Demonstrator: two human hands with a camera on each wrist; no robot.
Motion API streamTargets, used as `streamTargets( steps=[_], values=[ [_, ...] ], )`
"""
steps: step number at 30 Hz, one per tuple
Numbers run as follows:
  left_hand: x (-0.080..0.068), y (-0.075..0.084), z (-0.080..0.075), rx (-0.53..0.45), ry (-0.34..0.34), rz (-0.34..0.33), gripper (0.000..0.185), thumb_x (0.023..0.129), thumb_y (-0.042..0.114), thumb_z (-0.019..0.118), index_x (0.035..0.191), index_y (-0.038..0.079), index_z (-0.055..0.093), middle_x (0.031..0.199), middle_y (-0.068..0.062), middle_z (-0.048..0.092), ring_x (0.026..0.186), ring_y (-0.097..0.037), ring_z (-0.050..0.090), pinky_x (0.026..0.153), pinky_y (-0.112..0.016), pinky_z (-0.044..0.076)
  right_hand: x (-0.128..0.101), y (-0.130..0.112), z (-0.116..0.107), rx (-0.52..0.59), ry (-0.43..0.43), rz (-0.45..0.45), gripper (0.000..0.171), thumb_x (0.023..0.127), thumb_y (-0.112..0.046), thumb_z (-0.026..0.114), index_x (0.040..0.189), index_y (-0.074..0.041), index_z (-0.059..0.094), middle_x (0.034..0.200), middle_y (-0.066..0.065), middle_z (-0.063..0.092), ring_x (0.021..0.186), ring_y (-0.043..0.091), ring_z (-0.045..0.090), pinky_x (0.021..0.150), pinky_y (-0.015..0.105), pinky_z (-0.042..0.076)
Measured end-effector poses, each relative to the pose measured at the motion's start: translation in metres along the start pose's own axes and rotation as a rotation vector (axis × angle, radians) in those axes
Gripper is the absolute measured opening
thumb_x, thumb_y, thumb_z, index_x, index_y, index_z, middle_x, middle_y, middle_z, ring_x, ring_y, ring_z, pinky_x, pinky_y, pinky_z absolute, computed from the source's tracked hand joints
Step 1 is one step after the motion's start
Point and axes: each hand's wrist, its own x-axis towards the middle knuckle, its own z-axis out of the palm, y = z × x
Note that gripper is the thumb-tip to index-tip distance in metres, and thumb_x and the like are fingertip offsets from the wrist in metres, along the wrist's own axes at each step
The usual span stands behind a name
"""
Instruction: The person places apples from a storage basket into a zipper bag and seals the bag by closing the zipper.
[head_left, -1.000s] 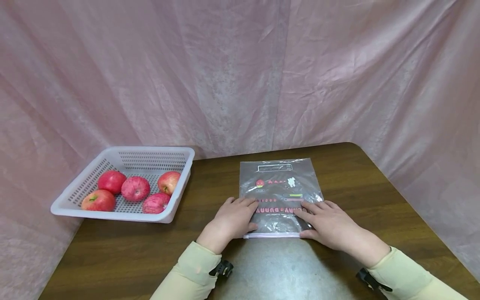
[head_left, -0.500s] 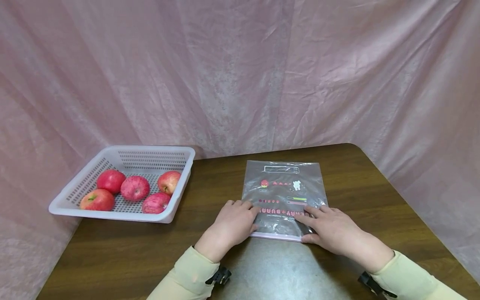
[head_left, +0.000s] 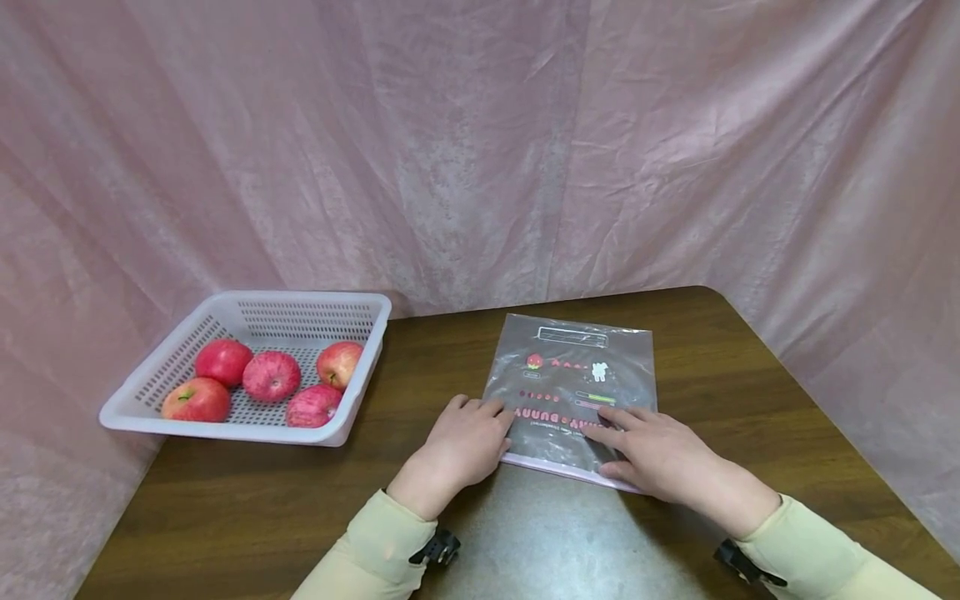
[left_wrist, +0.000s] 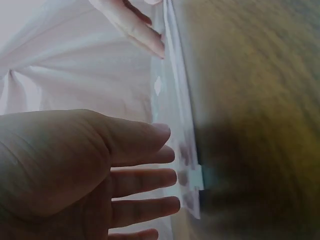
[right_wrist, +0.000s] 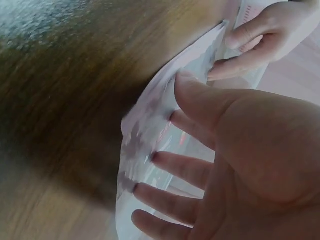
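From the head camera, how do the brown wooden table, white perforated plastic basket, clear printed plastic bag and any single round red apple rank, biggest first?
Brown wooden table
White perforated plastic basket
Clear printed plastic bag, partly covered
Round red apple; the five look too alike to rank

Pink lettering (head_left: pixel 542 416) on the clear plastic bag (head_left: pixel 567 382) reads "BUNNY", smaller print (head_left: pixel 558 428) illegible

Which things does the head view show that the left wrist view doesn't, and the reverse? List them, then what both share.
Head view only: the white basket, the five apples in it, and the pale sleeves.

Left wrist view only: the small pale tab on the bag's strip.

Both: left hand, right hand, clear bag, its strip, table, pink curtain.
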Motion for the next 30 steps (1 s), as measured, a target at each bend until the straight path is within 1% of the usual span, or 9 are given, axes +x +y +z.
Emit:
streamTargets(
  steps=[4,7,12,16,19,21,24,27,30],
  values=[
    [-0.002,-0.002,-0.002,0.001,0.045,0.004,0.040,0.108,0.037,0.072,0.143,0.018,0.073,0.137,-0.003,0.072,0.122,-0.027,0.071,0.112,-0.051,0.049,0.002,-0.003,0.002,-0.031,-0.006,0.031,0.061,0.100,-0.043,0.081,0.156,-0.026,0.065,0.154,0.017,0.062,0.125,0.041,0.065,0.099,0.057,0.057],
    [-0.003,-0.002,-0.002,0.006,0.051,0.020,0.036,0.108,0.036,0.072,0.137,0.017,0.075,0.133,-0.003,0.073,0.119,-0.028,0.071,0.111,-0.051,0.050,0.003,-0.005,0.002,-0.047,-0.007,0.057,0.061,0.100,-0.046,0.080,0.156,-0.027,0.066,0.153,0.016,0.062,0.120,0.039,0.064,0.097,0.055,0.057],
    [-0.002,-0.002,0.000,-0.006,0.017,0.027,0.032,0.109,0.036,0.070,0.134,0.016,0.075,0.136,-0.004,0.072,0.121,-0.029,0.071,0.113,-0.053,0.049,0.008,-0.008,-0.001,-0.056,-0.006,0.062,0.060,0.098,-0.050,0.081,0.152,-0.026,0.069,0.148,0.017,0.065,0.121,0.040,0.065,0.096,0.058,0.057],
    [-0.001,-0.004,0.002,-0.034,-0.014,0.012,0.036,0.110,0.036,0.069,0.139,0.016,0.074,0.142,-0.005,0.069,0.127,-0.030,0.070,0.118,-0.056,0.045,0.017,-0.010,-0.003,-0.046,0.041,0.023,0.058,0.095,-0.049,0.084,0.145,-0.021,0.074,0.137,0.015,0.070,0.118,0.039,0.067,0.096,0.057,0.057],
    [0.001,-0.005,0.004,-0.054,-0.021,0.003,0.038,0.111,0.037,0.067,0.142,0.016,0.072,0.148,-0.005,0.067,0.133,-0.030,0.067,0.122,-0.061,0.040,0.025,-0.016,-0.003,-0.028,0.074,0.006,0.058,0.093,-0.048,0.087,0.140,-0.016,0.076,0.125,0.008,0.071,0.108,0.033,0.068,0.093,0.052,0.058],
    [0.002,-0.006,0.006,-0.061,-0.018,-0.002,0.039,0.111,0.037,0.067,0.144,0.016,0.071,0.151,-0.005,0.066,0.136,-0.029,0.066,0.123,-0.064,0.037,0.031,-0.021,-0.003,-0.017,0.082,0.002,0.055,0.092,-0.049,0.089,0.134,-0.015,0.077,0.116,0.004,0.070,0.100,0.029,0.067,0.088,0.048,0.058],
    [0.002,-0.007,0.007,-0.072,-0.006,-0.006,0.039,0.111,0.037,0.068,0.143,0.015,0.071,0.152,-0.005,0.065,0.138,-0.028,0.065,0.124,-0.067,0.034,0.038,-0.028,-0.001,-0.006,0.088,-0.010,0.047,0.088,-0.050,0.091,0.117,-0.017,0.077,0.102,-0.002,0.064,0.089,0.025,0.063,0.078,0.044,0.056],
    [0.001,-0.008,0.006,-0.077,-0.002,-0.008,0.037,0.110,0.036,0.069,0.141,0.016,0.072,0.152,-0.005,0.066,0.139,-0.026,0.064,0.124,-0.070,0.033,0.042,-0.033,0.001,0.014,0.092,-0.026,0.040,0.085,-0.049,0.093,0.101,-0.020,0.071,0.094,-0.005,0.058,0.086,0.023,0.061,0.075,0.043,0.055],
    [0.001,-0.009,0.006,-0.082,0.004,-0.006,0.035,0.110,0.036,0.070,0.139,0.016,0.072,0.150,-0.004,0.066,0.139,-0.025,0.064,0.123,-0.072,0.031,0.045,-0.036,0.001,0.024,0.098,-0.036,0.042,0.083,-0.046,0.095,0.088,-0.022,0.062,0.089,-0.007,0.051,0.082,0.021,0.058,0.071,0.042,0.052]
  ],
)
